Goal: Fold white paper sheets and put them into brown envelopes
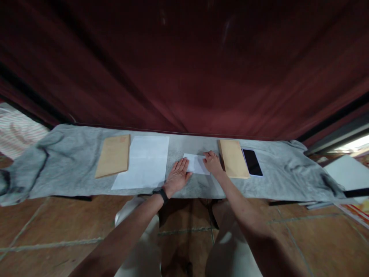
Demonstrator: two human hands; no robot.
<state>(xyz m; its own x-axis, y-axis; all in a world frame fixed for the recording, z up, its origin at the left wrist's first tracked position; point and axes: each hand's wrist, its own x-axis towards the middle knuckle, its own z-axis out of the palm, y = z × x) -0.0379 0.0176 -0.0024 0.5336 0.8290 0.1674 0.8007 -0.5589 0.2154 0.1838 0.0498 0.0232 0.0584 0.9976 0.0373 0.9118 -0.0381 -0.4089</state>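
A small folded white paper point(196, 163) lies on the grey cloth point(75, 165) in front of me. My left hand point(178, 175) lies flat with fingers stretched out, its fingertips on the paper's left edge. A black band sits on that wrist. My right hand point(212, 161) rests on the paper's right edge with its fingers curled down onto it. A larger white sheet point(144, 161) lies just left of my left hand.
A brown envelope point(113, 155) lies left of the large sheet. Another brown envelope point(233, 158) and a dark phone point(252, 162) lie right of my right hand. A dark red curtain point(184, 69) hangs behind. Tiled floor is below.
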